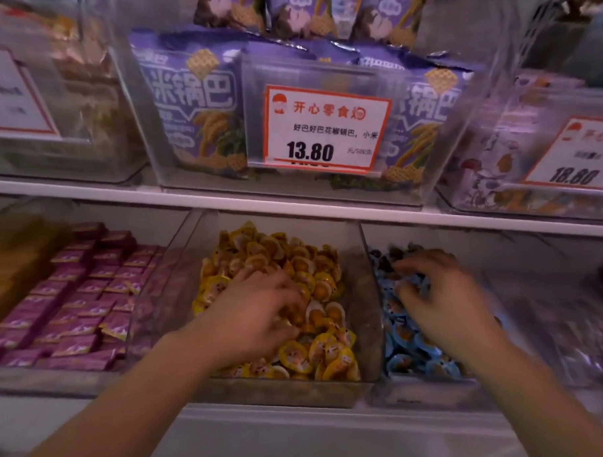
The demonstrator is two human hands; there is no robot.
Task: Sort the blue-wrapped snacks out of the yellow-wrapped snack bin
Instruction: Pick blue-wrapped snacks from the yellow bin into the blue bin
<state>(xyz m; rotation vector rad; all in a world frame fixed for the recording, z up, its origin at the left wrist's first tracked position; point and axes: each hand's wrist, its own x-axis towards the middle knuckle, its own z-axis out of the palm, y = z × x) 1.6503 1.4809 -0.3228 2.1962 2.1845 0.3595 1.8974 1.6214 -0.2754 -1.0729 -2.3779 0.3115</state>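
Note:
A clear bin (289, 394) on the lower shelf is heaped with small yellow-wrapped snacks (315, 272). The clear bin to its right (374, 294) holds blue-wrapped snacks (405, 344). My left hand (258, 312) lies palm down in the yellow pile, its fingers curled into the wrappers; whether it grips one is hidden. Over the blue pile, my right hand (439, 298) hovers palm down with fingers curled, motion-blurred; its fingertips touch the blue wrappers and what they hold is unclear. No blue wrapper shows among the yellow ones.
A bin of purple-wrapped bars (77, 304) stands to the left. The white shelf (292, 203) above carries bins of purple snack bags (193, 105) and a price card (324, 128) reading 13.80. More clear bins sit at the far right.

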